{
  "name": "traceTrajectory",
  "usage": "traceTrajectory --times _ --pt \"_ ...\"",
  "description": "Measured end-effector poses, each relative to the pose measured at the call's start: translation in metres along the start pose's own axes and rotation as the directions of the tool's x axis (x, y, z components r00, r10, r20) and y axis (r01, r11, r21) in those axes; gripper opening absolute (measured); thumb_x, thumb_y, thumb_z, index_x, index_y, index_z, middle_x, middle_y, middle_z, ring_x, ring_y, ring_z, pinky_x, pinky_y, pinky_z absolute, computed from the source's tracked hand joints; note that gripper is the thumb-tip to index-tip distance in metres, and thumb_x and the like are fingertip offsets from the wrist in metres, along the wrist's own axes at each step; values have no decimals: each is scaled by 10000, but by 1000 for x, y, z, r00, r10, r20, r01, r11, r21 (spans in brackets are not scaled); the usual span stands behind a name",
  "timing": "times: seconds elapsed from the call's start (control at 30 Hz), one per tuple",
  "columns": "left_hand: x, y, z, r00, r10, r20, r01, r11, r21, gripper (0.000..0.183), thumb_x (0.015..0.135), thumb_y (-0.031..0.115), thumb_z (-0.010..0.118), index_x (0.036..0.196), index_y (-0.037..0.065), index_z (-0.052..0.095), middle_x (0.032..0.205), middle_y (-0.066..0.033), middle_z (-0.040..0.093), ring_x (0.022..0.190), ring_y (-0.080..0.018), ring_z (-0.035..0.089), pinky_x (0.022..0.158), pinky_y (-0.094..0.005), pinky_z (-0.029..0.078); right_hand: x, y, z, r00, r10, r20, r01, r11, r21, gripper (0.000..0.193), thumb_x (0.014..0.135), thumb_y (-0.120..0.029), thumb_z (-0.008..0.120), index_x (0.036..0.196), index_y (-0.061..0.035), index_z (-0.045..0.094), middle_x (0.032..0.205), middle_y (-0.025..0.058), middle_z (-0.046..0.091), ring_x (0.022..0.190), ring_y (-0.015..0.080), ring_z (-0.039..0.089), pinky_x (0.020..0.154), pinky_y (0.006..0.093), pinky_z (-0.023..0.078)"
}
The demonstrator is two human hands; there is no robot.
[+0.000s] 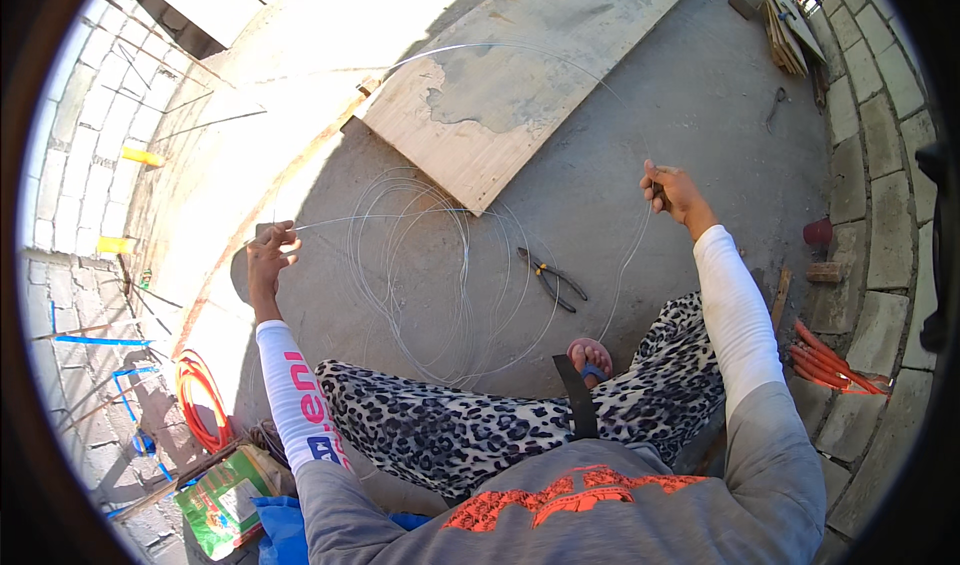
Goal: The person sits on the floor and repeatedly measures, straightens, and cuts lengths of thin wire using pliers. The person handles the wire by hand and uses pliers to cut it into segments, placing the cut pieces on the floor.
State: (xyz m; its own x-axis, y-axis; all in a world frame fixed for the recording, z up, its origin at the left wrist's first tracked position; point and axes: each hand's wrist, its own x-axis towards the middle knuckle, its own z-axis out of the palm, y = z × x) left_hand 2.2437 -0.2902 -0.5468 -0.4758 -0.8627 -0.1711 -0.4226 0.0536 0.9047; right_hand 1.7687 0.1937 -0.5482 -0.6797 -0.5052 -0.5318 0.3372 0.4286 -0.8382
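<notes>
My left hand (271, 257), out to the left above the floor, pinches a strand of thin silvery wire (345, 221) between its fingertips. On the right, my right hand (676, 197) is raised with curled fingers closed on wire; a length hangs from it toward my sandaled foot (590, 358). A loose wire coil (466, 255) spreads over the concrete between my hands, in front of my legs. One long strand arcs over the board toward my right side. Pliers with dark handles (541, 268) lie partly open on the floor beside the coil, touched by neither hand.
A cement-stained wooden board (520, 85) lies ahead. Block walls (880, 145) stand at both sides. Orange hose (200, 400) and a green packet (222, 500) are at the near left. Red-orange tubes (830, 360), a dark red cup (817, 232) and wood pieces lie right.
</notes>
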Motion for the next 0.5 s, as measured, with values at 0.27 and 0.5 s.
traceTrajectory --times 0.27,0.5 --pt "-38 -27 1 985 141 99 -118 971 -209 512 816 462 692 925 -35 633 831 -91 631 774 -195 648 666 -292 539 16 69 38 969 218 115 -231 966 115 413 903 -433 589 805 -32 596 634 33 575 445 106 505 448 254 459" --pt "-48 -44 35 995 11 -100 -42 948 -314 321 890 329 642 814 21 589 728 -83 615 660 -171 621 583 -272 502 30 104 66 918 381 110 -392 914 102 363 941 -371 545 828 -30 592 653 33 586 470 106 513 475 280 473"
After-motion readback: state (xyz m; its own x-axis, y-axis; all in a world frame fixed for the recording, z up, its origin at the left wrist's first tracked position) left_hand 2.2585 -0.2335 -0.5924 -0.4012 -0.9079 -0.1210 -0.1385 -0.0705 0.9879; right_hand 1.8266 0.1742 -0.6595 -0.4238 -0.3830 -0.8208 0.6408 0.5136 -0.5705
